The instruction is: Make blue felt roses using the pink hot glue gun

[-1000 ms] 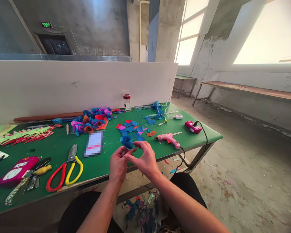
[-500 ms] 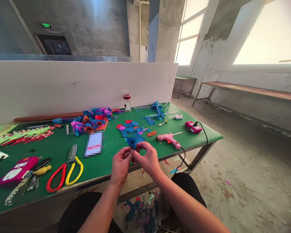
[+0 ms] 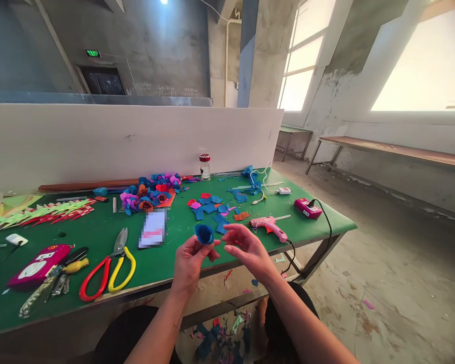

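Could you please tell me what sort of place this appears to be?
Probably a craft workshop, judging by the pink glue gun, the large scissors and the pile of colourful, artificial-looking flowers.

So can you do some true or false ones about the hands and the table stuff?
1. The left hand holds a rolled blue piece. True.
2. The right hand grips the pink glue gun. False: the right hand holds nothing that shows; the pink glue gun lies on the green table.
3. The scissors have two red handles. False: the scissors have one red handle and one yellow handle.
4. The jar has a red lid. True.
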`<state>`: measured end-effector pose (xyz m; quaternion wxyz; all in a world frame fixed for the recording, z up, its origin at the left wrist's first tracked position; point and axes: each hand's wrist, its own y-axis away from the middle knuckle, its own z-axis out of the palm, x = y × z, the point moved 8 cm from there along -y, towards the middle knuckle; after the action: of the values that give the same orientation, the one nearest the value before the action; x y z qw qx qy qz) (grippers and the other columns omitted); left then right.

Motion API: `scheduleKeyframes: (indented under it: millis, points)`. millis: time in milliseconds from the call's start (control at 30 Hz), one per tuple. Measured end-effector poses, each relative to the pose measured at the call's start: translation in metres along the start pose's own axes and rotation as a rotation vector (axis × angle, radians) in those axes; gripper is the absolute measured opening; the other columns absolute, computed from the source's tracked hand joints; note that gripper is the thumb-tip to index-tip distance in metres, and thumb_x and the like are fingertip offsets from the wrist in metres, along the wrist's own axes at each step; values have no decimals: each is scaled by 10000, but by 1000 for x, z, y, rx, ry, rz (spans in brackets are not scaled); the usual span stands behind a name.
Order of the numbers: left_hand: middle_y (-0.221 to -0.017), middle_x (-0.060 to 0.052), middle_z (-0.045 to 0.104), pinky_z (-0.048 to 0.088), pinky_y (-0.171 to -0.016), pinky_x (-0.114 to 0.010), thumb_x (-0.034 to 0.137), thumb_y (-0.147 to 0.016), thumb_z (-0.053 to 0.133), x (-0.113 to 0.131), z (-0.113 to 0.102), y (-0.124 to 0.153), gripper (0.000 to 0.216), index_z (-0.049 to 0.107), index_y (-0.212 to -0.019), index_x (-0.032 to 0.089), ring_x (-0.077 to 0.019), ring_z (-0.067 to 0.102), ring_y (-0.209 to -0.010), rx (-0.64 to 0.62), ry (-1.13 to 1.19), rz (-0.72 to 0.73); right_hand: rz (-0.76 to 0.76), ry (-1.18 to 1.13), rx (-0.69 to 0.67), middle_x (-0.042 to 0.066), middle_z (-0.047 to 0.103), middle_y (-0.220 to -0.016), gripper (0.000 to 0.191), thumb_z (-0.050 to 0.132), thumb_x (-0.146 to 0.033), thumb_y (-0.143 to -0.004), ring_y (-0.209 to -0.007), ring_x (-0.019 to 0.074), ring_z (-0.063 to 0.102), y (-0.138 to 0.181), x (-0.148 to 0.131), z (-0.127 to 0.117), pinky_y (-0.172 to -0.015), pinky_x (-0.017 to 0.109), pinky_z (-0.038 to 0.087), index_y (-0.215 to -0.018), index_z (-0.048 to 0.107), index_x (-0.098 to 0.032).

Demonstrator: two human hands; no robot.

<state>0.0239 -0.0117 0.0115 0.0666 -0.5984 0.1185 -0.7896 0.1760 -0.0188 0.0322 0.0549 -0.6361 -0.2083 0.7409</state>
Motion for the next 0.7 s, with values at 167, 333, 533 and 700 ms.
scheduleKeyframes:
  millis: [167,333,533,700]
  points:
    - [-694,-30,686,452,-539,-253,282,-697,763,7,-10,0,162,690,-770,157,-135,568,-581,65,-19,73,107,80,289,21,657,-658,275,681,-438,-788,-643,153,589,12,21,-42,-652,272,456,-739,675,-167]
    - [-647,-5,656,461,-580,-250,292,-724,742,7,-3,4,162,665,-787,164,-128,563,-586,93,-51,81,-15,236,251,73,718,-851,368,466,-461,-925,-806,199,638,20,0,-26,-792,335,484,-977,696,-178]
    - [-599,26,641,463,-580,-236,280,-722,743,6,8,10,160,640,-783,175,-112,557,-545,134,-30,53,-307,483,324,31,633,-849,135,646,-262,-832,-776,165,593,37,-42,12,-722,283,494,-933,580,-200]
    - [-572,15,645,466,-571,-249,290,-742,725,8,3,10,149,650,-774,165,-119,550,-517,147,-100,38,-464,575,318,28,606,-856,133,589,-154,-854,-778,158,579,36,-68,15,-710,279,494,-971,601,-216]
